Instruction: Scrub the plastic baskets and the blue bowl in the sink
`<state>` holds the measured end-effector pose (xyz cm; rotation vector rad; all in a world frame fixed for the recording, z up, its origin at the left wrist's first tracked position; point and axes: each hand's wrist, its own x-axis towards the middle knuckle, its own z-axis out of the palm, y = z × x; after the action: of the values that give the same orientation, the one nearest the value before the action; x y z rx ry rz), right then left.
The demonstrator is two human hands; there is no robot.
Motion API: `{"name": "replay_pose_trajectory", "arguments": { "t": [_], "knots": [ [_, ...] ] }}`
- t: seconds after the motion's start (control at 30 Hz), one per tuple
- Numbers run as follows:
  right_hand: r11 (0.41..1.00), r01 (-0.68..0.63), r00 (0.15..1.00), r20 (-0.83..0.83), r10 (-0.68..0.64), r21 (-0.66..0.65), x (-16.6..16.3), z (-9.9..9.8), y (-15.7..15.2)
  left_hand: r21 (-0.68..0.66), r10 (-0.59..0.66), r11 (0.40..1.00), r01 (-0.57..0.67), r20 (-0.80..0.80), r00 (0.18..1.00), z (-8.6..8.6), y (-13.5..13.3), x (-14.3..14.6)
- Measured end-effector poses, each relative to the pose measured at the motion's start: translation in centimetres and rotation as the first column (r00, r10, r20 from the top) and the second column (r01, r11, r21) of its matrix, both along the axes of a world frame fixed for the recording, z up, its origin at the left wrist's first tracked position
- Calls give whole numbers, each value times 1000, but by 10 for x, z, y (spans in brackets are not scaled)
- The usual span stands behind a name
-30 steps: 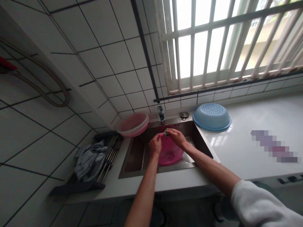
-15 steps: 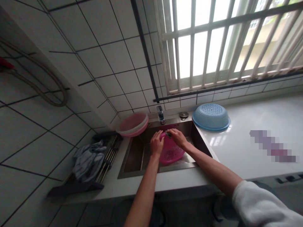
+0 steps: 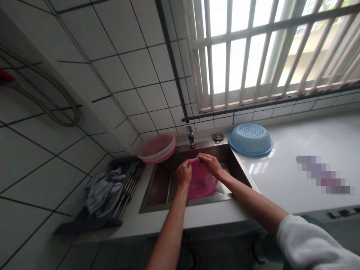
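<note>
A bright pink plastic colander (image 3: pixel 203 184) is tilted inside the steel sink (image 3: pixel 157 187), its perforated side toward me. My left hand (image 3: pixel 184 174) is closed on the left part of its upper rim. At the top of the rim, my right hand (image 3: pixel 210 164) presses a small greenish scrubbing pad (image 3: pixel 199 159) against the edge. Most of the pad is hidden under the fingers. Behind the colander stands the chrome faucet (image 3: pixel 190 135).
Pink basins (image 3: pixel 156 147) rest at the sink's back left corner. An upturned blue colander (image 3: pixel 250 139) and a drain strainer (image 3: pixel 218 137) lie to the right. A grey cloth (image 3: pixel 105 191) covers part of a metal rack (image 3: pixel 128 193) on the left.
My left hand has shifted slightly left and down, its fingers now curled on the rim. The colander has turned a little, and more of the pad shows under my right fingers.
</note>
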<state>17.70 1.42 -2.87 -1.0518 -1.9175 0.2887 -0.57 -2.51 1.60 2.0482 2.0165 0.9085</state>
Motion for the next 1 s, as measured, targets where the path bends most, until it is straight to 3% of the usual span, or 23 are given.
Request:
{"name": "replay_pose_trajectory", "arguments": {
  "t": [0.13,0.3,0.37,0.47,0.63,0.7,0.87,0.93,1.0],
  "knots": [
    [994,-111,992,61,111,9,-13,4,-2,-56,-51,997,50,-21,998,2,-3,4],
    [995,95,995,-36,-96,-40,13,5,7,-1,159,987,-159,78,984,-1,1,-12],
    [989,141,988,-54,-144,-49,21,2,8,10,180,983,-181,97,979,-3,4,-15],
    [993,120,992,-30,-120,-21,15,-2,6,22,100,995,-102,88,991,-4,3,-9],
    [997,-59,998,38,57,44,-10,0,0,-16,-63,998,63,23,998,0,-3,1],
    [998,-41,999,8,41,39,-8,1,3,-8,-3,1000,3,38,999,0,-3,-2],
    [976,194,972,-115,-205,-101,23,-2,13,29,222,973,-228,142,965,-4,4,-17],
    [968,217,967,-107,-231,-122,27,-5,13,22,229,972,-234,149,962,-6,5,-15],
    [981,167,981,-81,-175,-95,20,-6,9,10,169,985,-171,114,979,-7,4,-10]
  ]
}}
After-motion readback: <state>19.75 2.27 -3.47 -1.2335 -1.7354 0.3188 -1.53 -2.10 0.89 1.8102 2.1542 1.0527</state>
